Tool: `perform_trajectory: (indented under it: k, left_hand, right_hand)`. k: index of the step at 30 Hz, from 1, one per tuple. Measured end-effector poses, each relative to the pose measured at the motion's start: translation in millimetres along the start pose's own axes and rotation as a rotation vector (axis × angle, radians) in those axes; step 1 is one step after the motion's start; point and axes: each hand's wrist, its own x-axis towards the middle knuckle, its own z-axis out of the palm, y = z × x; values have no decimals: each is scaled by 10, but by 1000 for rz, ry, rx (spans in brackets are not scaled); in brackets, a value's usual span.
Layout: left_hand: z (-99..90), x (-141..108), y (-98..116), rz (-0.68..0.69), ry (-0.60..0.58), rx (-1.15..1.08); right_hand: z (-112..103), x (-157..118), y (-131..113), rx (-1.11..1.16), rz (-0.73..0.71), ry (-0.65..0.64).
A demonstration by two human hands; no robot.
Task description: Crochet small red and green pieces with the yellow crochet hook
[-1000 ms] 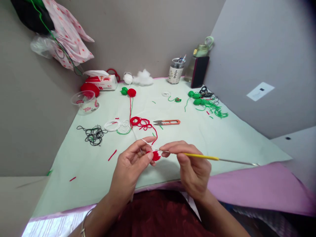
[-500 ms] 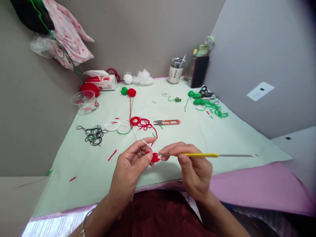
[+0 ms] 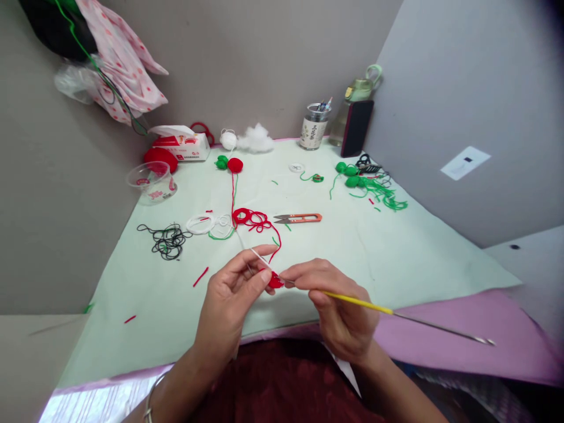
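At the table's (image 3: 418, 252) six o'clock, left fingers (image 3: 255, 286) pinch one red crochet piece (image 3: 275, 281).
Right fingers (image 3: 308, 274) grip one yellow-handled hook (image 3: 374, 307); it should go best with the white yarn (image 3: 261, 258) held evenly taut. From the piece: one snips (image 3: 308, 218) and one phone (image 3: 357, 128) towards one o'clock, one black yarn tangle (image 3: 168, 241) at ten.

At one o'clock, the white label (image 3: 313, 134) on the clear cylindrical jar (image 3: 325, 141) seems to read "三花茶"; at ten, print on the red-and-white cardboard tissue box (image 3: 194, 147) is too small.
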Motion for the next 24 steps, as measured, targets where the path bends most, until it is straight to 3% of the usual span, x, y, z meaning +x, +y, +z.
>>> perform_trajectory:
  k: [8, 16, 24]
  left_hand:
    - [23, -16, -25, -15, -36, -22]
    - [36, -18, 25, -27, -16, -38]
    - [57, -7, 48, -39, -13, -67]
  right_hand:
    - [60, -28, 23, -100, -60, 113]
    - [32, -47, 29, 117, 148, 140]
    - [15, -21, 17, 13, 10, 89]
